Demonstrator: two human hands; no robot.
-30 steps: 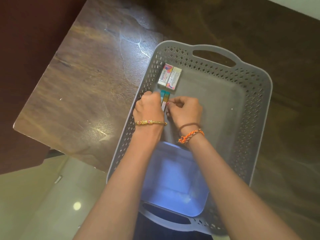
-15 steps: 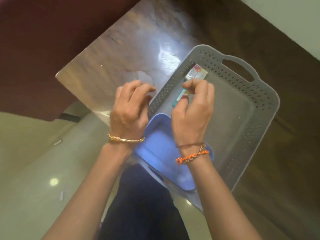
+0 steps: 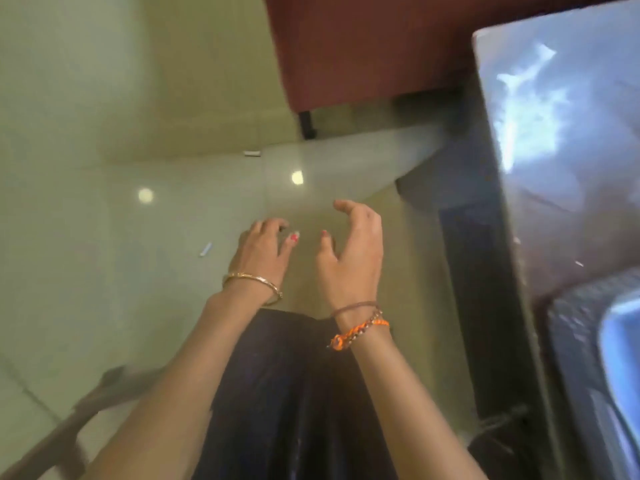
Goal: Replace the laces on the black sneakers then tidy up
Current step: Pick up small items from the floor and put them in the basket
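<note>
**tilefan:** Glossy pale floor [image 3: 104,237] fills most of the head view, with a dark red chair [image 3: 363,46] up at 12 o'clock and a shiny dark wood table [image 3: 554,168] running down the 3 o'clock side. Everything is motion-blurred.

**laceguy:** Where are the black sneakers, though?

**tilefan:** Not in view, and no laces either. I can't tell where they sit from this. Closest thing to tidy-up gear is the grey perforated basket [image 3: 568,341] on the table at about 4 o'clock, with a pale blue container [image 3: 623,375] inside it, cut off by the frame edge.

**laceguy:** And the hands?

**tilefan:** Both hover over the floor, above a dark-clothed lap [image 3: 294,393], well apart from the basket. Left hand [image 3: 259,251], gold bangle [image 3: 252,282] on the wrist, has loosely curled fingers and holds nothing. Right hand [image 3: 353,258], orange braided band [image 3: 360,332] on the wrist, is half open like a claw, thumb apart from the fingers, also empty.

**laceguy:** So what does the next reach turn on?

**tilefan:** My guess is that the right hand is nearer the basket, which lies at roughly 4 o'clock from its fingers. Two small pale scraps are on the floor: one [image 3: 205,249] at 9 o'clock from the left hand, quite near, long axis tilted toward 1 o'clock; another [image 3: 251,153] farther off at 12. If those count as tidying, the left hand is the closer one.
</note>
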